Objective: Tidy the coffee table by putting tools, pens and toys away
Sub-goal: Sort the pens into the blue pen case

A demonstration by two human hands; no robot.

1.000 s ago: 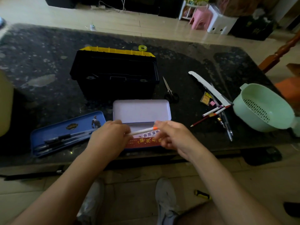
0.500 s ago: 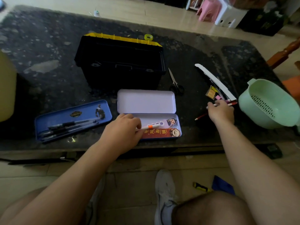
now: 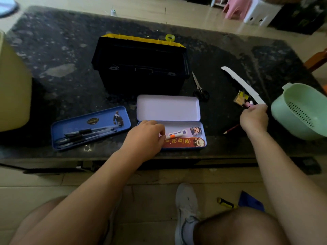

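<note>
While the left hand [image 3: 146, 137] lies over the near-left part of the open pencil case [image 3: 168, 107], its grip is closed: curled fingers pinch a white pen [image 3: 170, 137] with an orange band. The pen lies low across the case's tray, over the cartoon stickers. The case sits at the near middle of the bench [image 3: 53, 50], with its white lid folded back to the far side.

Right hand [image 3: 254, 118]: out at the right, grip closed, fingers curled round a pink-capped pen [image 3: 250, 103] whose end pokes out on the far side. Cannot tell if it holds more than one. A red pencil [image 3: 231, 129] lies on the bench just left of the wrist.

A long white strip [image 3: 240, 84] runs from the right hand toward far-left. A small yellow packet [image 3: 240, 98] sits just beside it.

Right edge: a pale green colander [image 3: 300, 112], near the right hand.

Far of the case: a black toolbox [image 3: 141, 68] with a yellow far edge. A roll of tape [image 3: 170, 37] shows behind it. Scissors [image 3: 200, 89] lie between the toolbox and the strip.

Left of the case: a blue tin tray [image 3: 90, 121] holding black pens [image 3: 88, 134].

Floor, near side: a grey shoe [image 3: 185, 209] and a yellow-and-black tool [image 3: 226, 203].
</note>
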